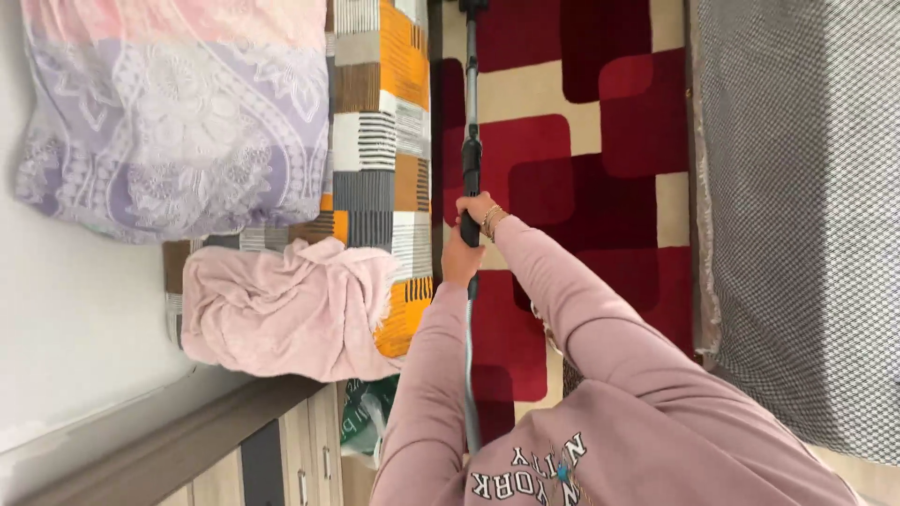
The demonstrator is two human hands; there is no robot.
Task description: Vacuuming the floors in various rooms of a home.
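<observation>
Both hands clamped on a dark vacuum wand (471,112), one stacked right behind the other on the grip section. Right hand (476,214) is the forward one, fingers wrapped round the tube, bracelets at the wrist; left hand (460,260) sits just behind it, also closed on the tube. Which fingers overlap, can't tell. The wand runs straight out ahead of the hands and leaves the frame, so the floor head is not visible. A grey hose (469,375) trails back from the hands between the two pink sleeves. Under and ahead of the hands: a red, maroon and cream block-pattern rug (581,141). To the left-hand side: a bed or sofa edge with a striped patchwork cover (380,141), a crumpled pink blanket (281,314) just beside the left forearm, and a lilac floral pillow (178,122) further off that way. To the right-hand side: a grey checked cover (797,215), well apart from the hands. Progress, judged only: work looks mid-pass on the rug; no visible difference between cleaned and uncleaned pile, so share done and share left can't be read off.
</observation>
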